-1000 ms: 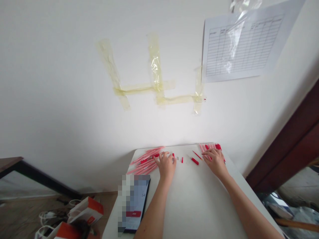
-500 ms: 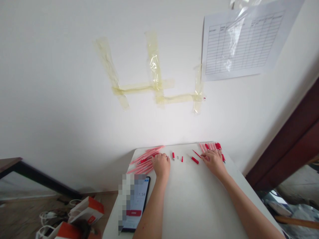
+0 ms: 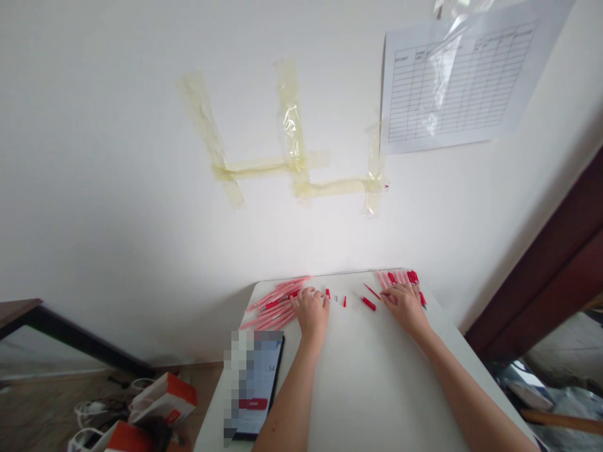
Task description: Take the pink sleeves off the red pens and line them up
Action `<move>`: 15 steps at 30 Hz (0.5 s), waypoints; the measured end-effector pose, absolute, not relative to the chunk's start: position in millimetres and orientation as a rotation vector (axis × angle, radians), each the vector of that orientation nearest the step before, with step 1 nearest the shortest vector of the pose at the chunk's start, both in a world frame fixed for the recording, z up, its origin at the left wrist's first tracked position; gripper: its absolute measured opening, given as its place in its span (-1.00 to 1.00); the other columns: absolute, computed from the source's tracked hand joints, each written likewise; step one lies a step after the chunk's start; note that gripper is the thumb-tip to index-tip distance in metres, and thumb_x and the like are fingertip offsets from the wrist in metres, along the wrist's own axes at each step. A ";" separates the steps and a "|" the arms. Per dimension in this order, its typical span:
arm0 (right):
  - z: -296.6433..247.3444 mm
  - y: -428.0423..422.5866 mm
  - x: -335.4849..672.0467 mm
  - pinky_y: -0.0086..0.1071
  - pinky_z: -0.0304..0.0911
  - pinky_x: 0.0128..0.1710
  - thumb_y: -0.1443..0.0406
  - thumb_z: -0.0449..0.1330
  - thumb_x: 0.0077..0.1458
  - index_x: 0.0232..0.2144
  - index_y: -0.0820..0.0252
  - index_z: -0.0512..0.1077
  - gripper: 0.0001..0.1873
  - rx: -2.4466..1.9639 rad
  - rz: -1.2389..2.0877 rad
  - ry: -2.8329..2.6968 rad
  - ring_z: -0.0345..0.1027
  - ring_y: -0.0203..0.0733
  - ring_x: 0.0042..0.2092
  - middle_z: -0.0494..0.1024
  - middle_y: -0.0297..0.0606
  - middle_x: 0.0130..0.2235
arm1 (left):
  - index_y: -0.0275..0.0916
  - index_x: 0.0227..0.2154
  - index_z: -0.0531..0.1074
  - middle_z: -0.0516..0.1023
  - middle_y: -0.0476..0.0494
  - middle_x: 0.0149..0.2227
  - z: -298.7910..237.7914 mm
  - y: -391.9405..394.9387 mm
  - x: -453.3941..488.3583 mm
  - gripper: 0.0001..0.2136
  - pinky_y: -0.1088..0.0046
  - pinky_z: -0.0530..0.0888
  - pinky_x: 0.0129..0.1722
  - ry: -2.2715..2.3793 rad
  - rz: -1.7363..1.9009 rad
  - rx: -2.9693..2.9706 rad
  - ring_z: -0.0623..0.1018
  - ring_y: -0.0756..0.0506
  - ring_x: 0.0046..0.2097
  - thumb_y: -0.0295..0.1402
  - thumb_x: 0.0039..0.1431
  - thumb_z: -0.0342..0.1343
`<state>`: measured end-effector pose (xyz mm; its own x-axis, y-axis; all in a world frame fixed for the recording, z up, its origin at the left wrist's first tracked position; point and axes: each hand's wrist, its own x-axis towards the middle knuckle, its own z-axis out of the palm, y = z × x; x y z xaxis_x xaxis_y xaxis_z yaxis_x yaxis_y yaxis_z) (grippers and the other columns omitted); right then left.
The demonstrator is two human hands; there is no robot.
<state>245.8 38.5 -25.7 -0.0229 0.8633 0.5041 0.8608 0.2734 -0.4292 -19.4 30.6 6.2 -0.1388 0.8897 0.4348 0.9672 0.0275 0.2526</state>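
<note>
My left hand hovers at the right end of a pile of pink-wrapped pens, fingers apart, its tips near a short red pen barrel part. My right hand is closed in a pinch at the lower end of a thin red pen refill. Between the hands lie a tiny metal-coloured piece, a small red pen tip piece and a red pen barrel. Beyond the right hand, several more wrapped pens and red pen parts sit at the table's far right corner, partly covered by it.
A phone with a lit screen lies on the white table left of my left forearm. The wall with yellowish tape and a taped printed sheet rises behind. Orange-and-white boxes and cables are on the floor at left.
My left hand has shifted slightly right, off the pen pile toward the short red barrel part, with its fingers spreading. My right hand has barely moved.
</note>
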 end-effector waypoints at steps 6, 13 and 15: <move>-26.3 39.6 247.1 0.27 0.00 0.19 0.12 0.06 0.22 -0.37 0.03 0.55 -0.70 -1.565 0.039 -1.852 0.35 0.08 0.01 0.61 -0.22 -0.20 | -0.14 -0.33 0.62 0.53 -0.22 0.03 -4.2 30.1 -7.0 -0.72 -0.22 0.09 0.30 -2.140 -0.800 -1.895 0.37 -0.30 0.13 -0.15 0.28 0.04; -29.6 41.8 249.1 0.22 0.12 0.12 0.13 0.08 0.22 -0.35 0.04 0.57 -0.71 -1.553 -0.004 -1.860 0.34 0.10 -0.02 0.61 -0.21 -0.22 | -0.16 -0.32 0.62 0.52 -0.24 0.02 -3.9 30.5 -8.1 -0.72 -0.27 0.09 0.29 -2.132 -0.819 -1.904 0.38 -0.30 0.13 -0.18 0.29 0.03; -31.0 42.1 250.0 0.21 0.14 0.11 0.15 0.09 0.21 -0.35 0.04 0.58 -0.73 -1.549 -0.058 -1.859 0.33 0.11 -0.01 0.60 -0.19 -0.22 | -0.14 -0.25 0.61 0.51 -0.23 0.04 -3.7 30.6 -7.1 -0.77 -0.25 0.09 0.30 -2.124 -0.827 -1.910 0.37 -0.29 0.13 -0.20 0.27 0.08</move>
<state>250.0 42.1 -31.0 -0.0339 0.8451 0.5336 0.8765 0.2816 -0.3904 -7.1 30.6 -3.7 -0.1670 0.8645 0.4740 0.9575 0.0275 0.2873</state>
